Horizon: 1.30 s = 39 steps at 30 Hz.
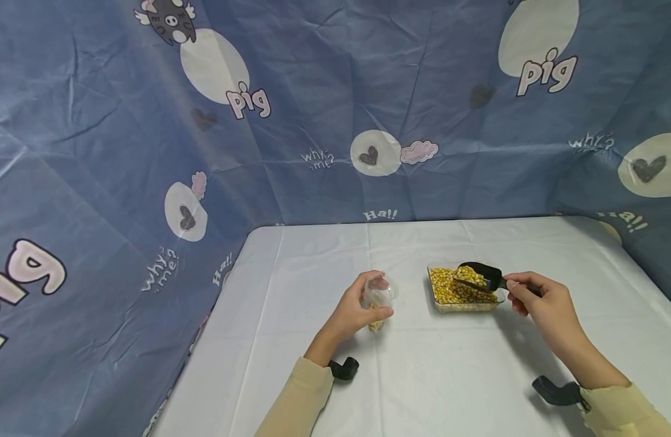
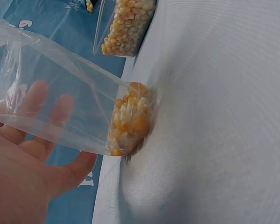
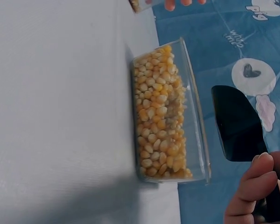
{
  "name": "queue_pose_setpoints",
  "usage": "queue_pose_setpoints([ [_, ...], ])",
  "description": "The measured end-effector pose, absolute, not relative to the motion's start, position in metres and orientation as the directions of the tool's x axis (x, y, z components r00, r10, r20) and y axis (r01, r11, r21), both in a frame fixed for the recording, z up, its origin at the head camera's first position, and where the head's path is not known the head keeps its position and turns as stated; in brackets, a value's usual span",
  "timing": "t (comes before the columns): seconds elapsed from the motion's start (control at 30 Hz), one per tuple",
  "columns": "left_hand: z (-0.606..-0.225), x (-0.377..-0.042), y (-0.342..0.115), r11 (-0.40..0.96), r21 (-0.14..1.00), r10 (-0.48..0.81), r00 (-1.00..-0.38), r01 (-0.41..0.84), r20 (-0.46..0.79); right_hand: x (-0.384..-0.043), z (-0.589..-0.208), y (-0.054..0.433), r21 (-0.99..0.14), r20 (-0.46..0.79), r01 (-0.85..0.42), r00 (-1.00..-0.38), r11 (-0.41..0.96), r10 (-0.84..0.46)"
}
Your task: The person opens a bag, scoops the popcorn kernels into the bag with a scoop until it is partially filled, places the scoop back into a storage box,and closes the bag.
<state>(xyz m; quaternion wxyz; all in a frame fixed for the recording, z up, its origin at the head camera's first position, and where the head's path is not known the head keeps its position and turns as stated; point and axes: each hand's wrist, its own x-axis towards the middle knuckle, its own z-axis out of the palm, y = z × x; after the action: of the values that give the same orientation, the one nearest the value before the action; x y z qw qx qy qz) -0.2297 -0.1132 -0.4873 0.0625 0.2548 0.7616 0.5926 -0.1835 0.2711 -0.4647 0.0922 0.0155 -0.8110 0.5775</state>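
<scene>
My left hand (image 1: 350,311) holds a clear plastic bag (image 1: 380,294) upright by its sides, thumb at the near side and fingers at the far side. A small heap of yellow corn kernels (image 2: 130,122) fills the bag's bottom, which stands on the table. To the right, my right hand (image 1: 551,308) grips a black scoop (image 1: 492,274) by its handle. Loaded with kernels, the scoop is over a glass container (image 3: 196,107) of corn. In the right wrist view the scoop's underside hides its load.
A white cloth (image 1: 423,376) covers the table under both hands. Blue printed fabric (image 1: 313,79) hangs behind the table and along its left side. Black camera mounts (image 1: 344,369) stick out at both wrists.
</scene>
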Motion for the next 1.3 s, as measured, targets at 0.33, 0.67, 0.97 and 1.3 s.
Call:
queue_pose_setpoints([
  [0.33,-0.487,-0.229,-0.113,0.162,0.936,0.463,-0.862,0.312,0.207,-0.184,-0.457,0.268,-0.936,0.174,-0.133,-0.980,0.326,0.098],
  [0.67,-0.486,-0.229,-0.113,0.152,0.939,0.465,-0.861,0.309,0.208,-0.182,-0.446,0.261,-0.939,0.188,-0.151,-0.978,0.309,0.094],
  [0.97,-0.489,-0.229,-0.115,0.162,0.935,0.461,-0.862,0.317,0.212,-0.187,-0.438,0.248,-0.954,0.172,-0.140,-0.980,0.265,0.103],
  [1.3,-0.488,-0.231,-0.115,0.148,0.941,0.461,-0.863,0.306,0.208,-0.192,-0.435,0.236,-0.948,0.206,-0.179,-0.976,0.265,0.076],
])
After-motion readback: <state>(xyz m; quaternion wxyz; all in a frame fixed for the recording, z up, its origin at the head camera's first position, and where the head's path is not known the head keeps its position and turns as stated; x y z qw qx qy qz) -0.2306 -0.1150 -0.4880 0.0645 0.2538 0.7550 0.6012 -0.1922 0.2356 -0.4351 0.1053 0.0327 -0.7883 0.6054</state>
